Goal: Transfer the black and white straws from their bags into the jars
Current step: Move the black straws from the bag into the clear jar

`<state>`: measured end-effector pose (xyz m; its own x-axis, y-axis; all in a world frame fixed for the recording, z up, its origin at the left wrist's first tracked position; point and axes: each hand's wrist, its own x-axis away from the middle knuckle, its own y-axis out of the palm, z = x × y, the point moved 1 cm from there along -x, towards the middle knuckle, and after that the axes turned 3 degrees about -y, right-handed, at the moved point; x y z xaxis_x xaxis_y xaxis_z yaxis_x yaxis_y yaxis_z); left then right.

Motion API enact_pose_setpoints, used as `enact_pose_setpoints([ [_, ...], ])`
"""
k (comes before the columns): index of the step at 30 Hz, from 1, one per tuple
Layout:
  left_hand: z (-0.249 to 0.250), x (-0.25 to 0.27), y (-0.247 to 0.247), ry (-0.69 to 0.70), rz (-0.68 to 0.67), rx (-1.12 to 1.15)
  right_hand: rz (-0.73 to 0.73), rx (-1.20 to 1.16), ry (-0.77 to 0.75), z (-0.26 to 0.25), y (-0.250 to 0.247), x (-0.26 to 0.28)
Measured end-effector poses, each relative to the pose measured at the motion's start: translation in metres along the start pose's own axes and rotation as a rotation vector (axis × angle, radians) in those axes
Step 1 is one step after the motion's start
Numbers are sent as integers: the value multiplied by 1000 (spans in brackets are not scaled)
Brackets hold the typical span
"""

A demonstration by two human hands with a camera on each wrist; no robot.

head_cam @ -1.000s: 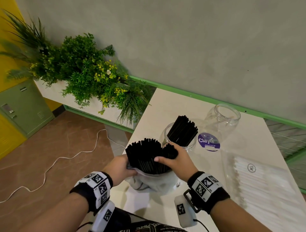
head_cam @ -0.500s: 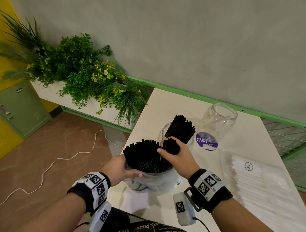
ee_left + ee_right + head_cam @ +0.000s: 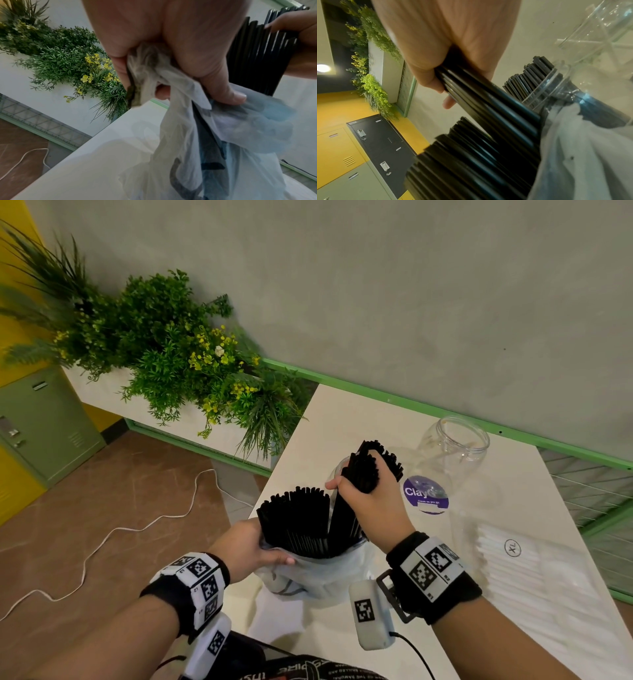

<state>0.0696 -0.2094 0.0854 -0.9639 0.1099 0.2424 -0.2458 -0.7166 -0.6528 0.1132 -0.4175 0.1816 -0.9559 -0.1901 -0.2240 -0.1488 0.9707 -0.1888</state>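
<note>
Left hand (image 3: 247, 546): fingers and thumb curled round the bunched rim of the plastic bag (image 3: 318, 575), holding it on the bench (image 3: 346, 422).
Right hand (image 3: 371, 503): fist wrapped round a bundle of black straws (image 3: 361, 474), its lower ends inside the bag mouth.
Remaining black straws (image 3: 296, 520): upright in the bag, between the two hands.
Near jar (image 3: 544, 86): just beyond the right hand, with black straws standing in it.
Far jar (image 3: 454, 448): clear, open-mouthed, beyond and right of the right hand.
White straws (image 3: 534, 573): in a clear bag lying flat, right of the right wrist.
</note>
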Motion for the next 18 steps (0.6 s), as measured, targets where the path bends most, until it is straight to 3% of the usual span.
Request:
enact_pose_setpoints([
  [8,-2,-2,2,-13,-3,-31,91,-175,-154,-38,-14,-21],
  [13,0,-4,2,-2,-1,-26,181,-143,-221,-58,-29,-34],
  [18,9,-3,-1,31,2,-35,139,-108,-211,-61,-27,-35],
])
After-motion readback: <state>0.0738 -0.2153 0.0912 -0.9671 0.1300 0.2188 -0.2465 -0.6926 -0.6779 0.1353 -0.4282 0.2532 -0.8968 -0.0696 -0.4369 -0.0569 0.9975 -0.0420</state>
